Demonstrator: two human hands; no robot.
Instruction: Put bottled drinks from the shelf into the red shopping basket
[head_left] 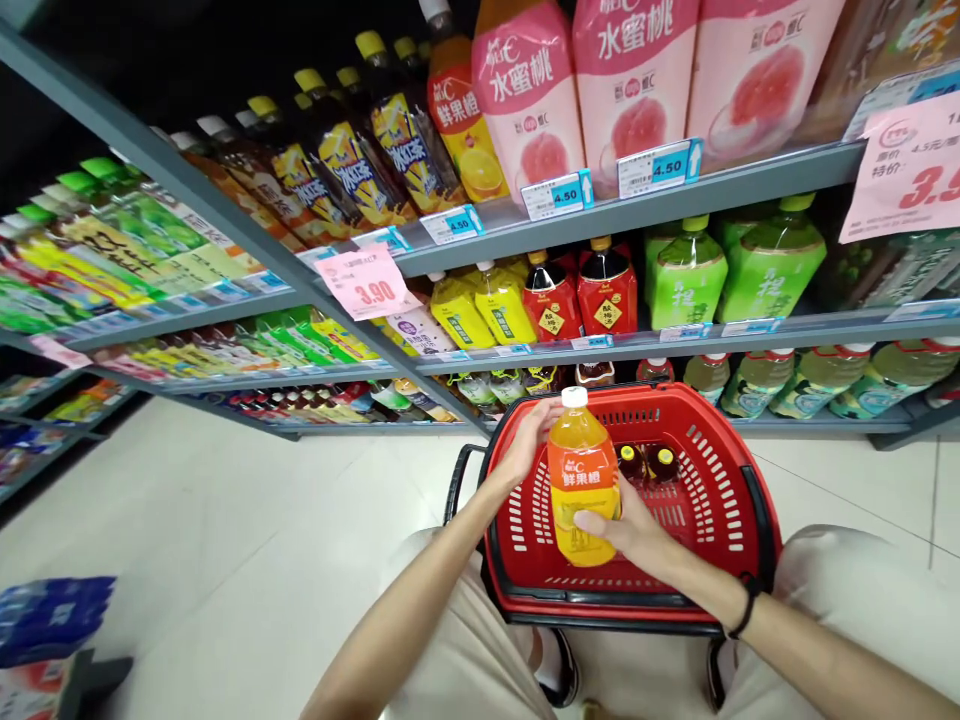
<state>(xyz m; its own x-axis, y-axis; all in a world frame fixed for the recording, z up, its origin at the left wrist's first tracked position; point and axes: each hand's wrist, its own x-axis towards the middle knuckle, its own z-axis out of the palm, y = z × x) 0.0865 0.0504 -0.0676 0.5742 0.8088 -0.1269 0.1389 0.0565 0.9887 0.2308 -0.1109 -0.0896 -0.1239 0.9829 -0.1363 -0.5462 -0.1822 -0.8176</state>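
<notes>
OJ bottle [583,480] up over red basket [637,398] now: L hand [529,440] fingers wrapped near the cap, R hand [622,530] fingers gripping its side; 2 small btls [643,463] inside.

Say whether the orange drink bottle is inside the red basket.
Out: the left hand and right hand hold the orange drink bottle above the red basket.
</notes>
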